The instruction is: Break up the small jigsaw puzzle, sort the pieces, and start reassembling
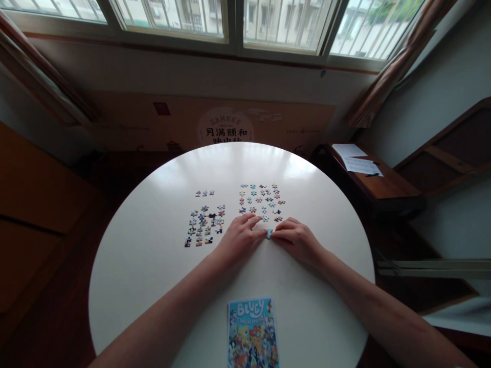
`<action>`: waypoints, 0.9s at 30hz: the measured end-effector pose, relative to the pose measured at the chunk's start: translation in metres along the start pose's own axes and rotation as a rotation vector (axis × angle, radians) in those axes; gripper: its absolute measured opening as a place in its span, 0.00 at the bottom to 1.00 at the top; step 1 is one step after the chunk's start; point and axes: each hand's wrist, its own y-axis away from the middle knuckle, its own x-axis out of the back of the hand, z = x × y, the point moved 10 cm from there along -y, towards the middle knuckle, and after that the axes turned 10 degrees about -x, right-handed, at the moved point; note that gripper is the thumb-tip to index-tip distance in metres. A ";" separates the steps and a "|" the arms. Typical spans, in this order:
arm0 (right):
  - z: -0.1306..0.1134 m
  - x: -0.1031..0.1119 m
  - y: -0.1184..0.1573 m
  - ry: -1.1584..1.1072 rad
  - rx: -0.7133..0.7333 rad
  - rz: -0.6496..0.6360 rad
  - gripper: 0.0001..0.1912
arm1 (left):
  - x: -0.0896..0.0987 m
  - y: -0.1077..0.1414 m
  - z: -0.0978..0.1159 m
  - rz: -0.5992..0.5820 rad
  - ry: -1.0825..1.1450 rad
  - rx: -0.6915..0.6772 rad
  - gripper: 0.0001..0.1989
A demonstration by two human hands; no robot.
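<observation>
A light blue jigsaw puzzle piece (269, 233) lies between the fingertips of both hands, low over the white round table. My right hand (299, 239) pinches its right side with thumb and fingers together. From the other side, my left hand (241, 235) reaches in, its thumb touching or almost touching the piece. The left index finger is apart from the thumb and ends near another blue piece (265, 218). Just beyond the hands, loose puzzle pieces (264, 209) lie in rough rows. More pieces (202, 221) are grouped to the left, some close together or touching.
A short row of several pieces (205, 193) sits behind the left group. Near the front of the white table (141, 266) lies a colourful "Bluey" picture card or booklet (253, 332). At the right, a small wooden table (387, 184) holds papers (358, 164) and pens. Windows (284, 25) line the back wall.
</observation>
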 end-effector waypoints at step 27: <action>0.025 0.015 0.003 -0.136 -0.234 0.141 0.08 | -0.008 -0.002 0.000 -0.040 -0.023 0.013 0.14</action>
